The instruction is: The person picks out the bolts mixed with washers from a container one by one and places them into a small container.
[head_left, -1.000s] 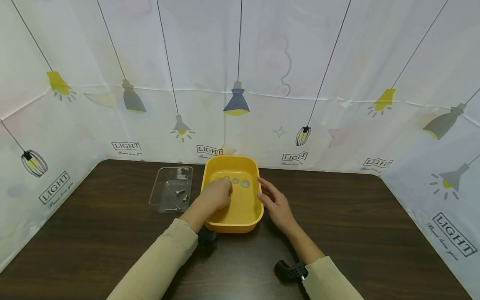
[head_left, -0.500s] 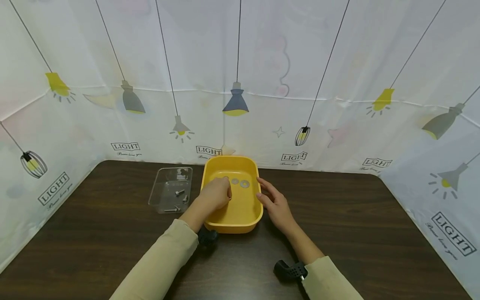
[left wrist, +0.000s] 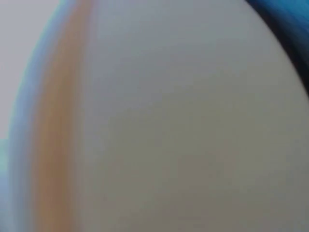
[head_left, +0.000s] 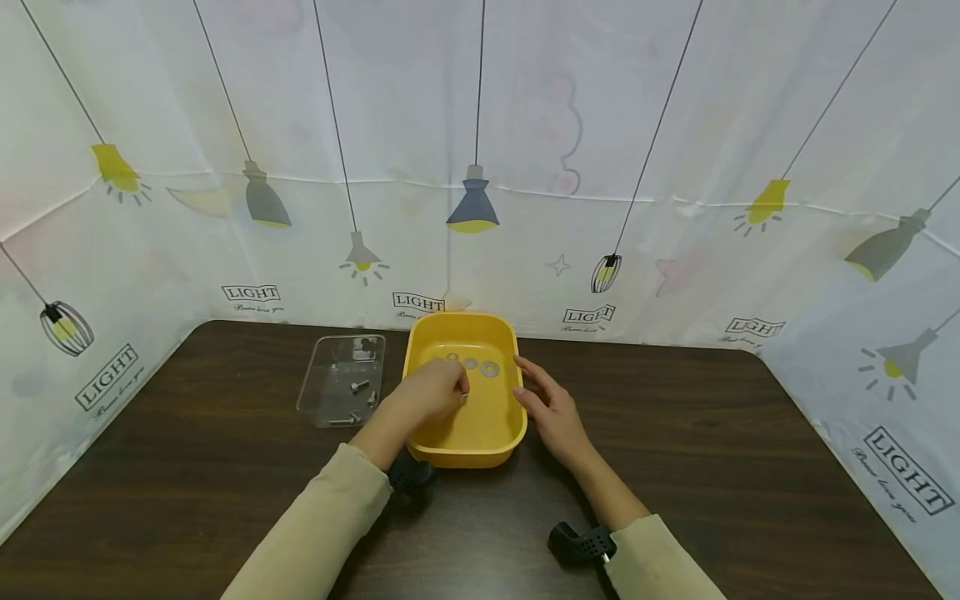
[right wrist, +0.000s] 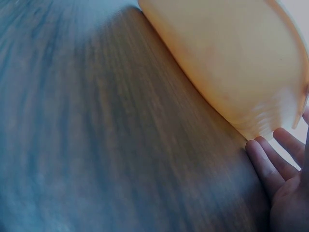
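Dark wood-grain tabletop (head_left: 712, 433), walled round by a pale curtain (head_left: 675, 125) printed with hanging lamps and "LIGHT" labels. Clear plastic tray (head_left: 342, 379) just beyond and to the left of the left hand, holding a few small screws (head_left: 360, 386). Left hand (head_left: 433, 390) inside the yellow plastic basin (head_left: 450, 333), fingers curled with the tips bunched together over the basin floor; something small and metallic just visible at the fingertips, too small to tell whether pinched or only touched. Beige sleeve (head_left: 322, 525) on the left forearm, crossing the basin's near rim. Three flat metal washers (head_left: 471, 363) in a row on the basin floor, just beyond the left fingertips and apart from them, between the two hands. Left wrist view blurred to a pale surface with an orange streak, nothing readable. Right hand (head_left: 550, 406) outside the basin, relaxed and holding nothing, straight fingers (right wrist: 270, 162) laid along the basin's right outer wall (right wrist: 231, 58), touching or very nearly so in the right wrist view. Black wrist mount (head_left: 579, 542) at the right cuff.
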A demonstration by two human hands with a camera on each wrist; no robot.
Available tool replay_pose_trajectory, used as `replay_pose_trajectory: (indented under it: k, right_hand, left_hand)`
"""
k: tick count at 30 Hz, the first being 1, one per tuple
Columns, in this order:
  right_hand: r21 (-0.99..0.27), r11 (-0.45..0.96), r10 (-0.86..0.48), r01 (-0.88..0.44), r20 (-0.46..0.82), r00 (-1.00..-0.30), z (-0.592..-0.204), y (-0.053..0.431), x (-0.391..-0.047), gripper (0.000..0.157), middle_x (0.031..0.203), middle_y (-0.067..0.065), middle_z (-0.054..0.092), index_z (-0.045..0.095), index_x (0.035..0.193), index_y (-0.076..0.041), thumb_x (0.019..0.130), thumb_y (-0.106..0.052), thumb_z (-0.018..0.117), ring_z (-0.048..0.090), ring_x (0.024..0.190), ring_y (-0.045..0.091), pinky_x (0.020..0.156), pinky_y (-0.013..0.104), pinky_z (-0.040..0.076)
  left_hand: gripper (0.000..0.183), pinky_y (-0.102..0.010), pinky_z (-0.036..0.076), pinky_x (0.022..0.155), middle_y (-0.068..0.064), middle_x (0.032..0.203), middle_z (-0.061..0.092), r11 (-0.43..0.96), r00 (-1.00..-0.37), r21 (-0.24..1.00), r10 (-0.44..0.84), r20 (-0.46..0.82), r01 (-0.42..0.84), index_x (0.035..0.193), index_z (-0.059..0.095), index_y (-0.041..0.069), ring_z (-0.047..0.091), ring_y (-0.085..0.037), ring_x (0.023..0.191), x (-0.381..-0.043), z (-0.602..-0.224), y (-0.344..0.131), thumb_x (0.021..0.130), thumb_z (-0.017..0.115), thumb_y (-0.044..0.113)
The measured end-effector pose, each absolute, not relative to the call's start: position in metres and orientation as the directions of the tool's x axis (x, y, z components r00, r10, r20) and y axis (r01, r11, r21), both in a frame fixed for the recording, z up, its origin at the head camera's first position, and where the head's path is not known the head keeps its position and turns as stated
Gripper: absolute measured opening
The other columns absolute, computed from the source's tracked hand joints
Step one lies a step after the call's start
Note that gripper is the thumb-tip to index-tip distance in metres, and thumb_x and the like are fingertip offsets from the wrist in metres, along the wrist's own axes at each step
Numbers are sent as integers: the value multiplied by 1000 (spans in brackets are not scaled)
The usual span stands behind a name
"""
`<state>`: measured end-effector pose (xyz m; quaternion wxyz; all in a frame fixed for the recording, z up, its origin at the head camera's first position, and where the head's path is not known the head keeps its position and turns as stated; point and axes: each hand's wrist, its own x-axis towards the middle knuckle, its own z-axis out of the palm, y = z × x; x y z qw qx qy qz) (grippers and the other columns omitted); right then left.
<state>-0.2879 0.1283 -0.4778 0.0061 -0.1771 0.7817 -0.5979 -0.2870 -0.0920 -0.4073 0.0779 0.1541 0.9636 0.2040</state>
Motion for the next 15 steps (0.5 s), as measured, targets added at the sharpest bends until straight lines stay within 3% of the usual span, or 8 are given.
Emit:
replay_pose_trajectory:
  k: [15]
  right_hand:
    - [-932,229,-284,-281,212,-935,-480,130,-287,50,150,20,50,44,153,-15,104,-22,55,58,130,38,98,45,56]
  left_hand:
    - [14,-36,56,84,-7,102,70,814,-974,548,226,9,194,109,71,7,63,-18,87,-266,-371,-146,100,62,12]
